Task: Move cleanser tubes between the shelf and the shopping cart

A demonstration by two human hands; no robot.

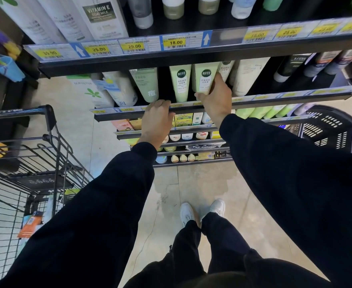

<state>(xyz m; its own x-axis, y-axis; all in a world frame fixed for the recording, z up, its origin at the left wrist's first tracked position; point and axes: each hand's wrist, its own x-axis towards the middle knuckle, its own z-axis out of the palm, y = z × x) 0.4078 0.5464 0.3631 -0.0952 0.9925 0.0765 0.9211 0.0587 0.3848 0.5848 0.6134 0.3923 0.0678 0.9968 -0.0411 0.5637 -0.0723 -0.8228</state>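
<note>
- While my right hand [214, 98] closes around a pale green cleanser tube [204, 81] standing on the shelf [275, 99], I should draw it straight out.
- My left hand [157, 114] rests empty, fingers curled over the shelf's edge, steadying me.
- Afterwards the tube goes to the shopping cart [46, 125], on my left.

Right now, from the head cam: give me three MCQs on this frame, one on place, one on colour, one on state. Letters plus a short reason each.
1. Where is the shopping cart relative to the person?
A. on their left
B. on their right
C. behind the shelf

2. What colour is the tube that the right hand is on?
A. black
B. pale green
C. orange

3. What is the left hand doing?
A. holding a tube
B. resting on the shelf edge, empty
C. gripping the cart handle

Answers: A, its wire frame fills the left side; B, light green body with dark round logo; B, fingers curl over the rail, nothing held.
</note>
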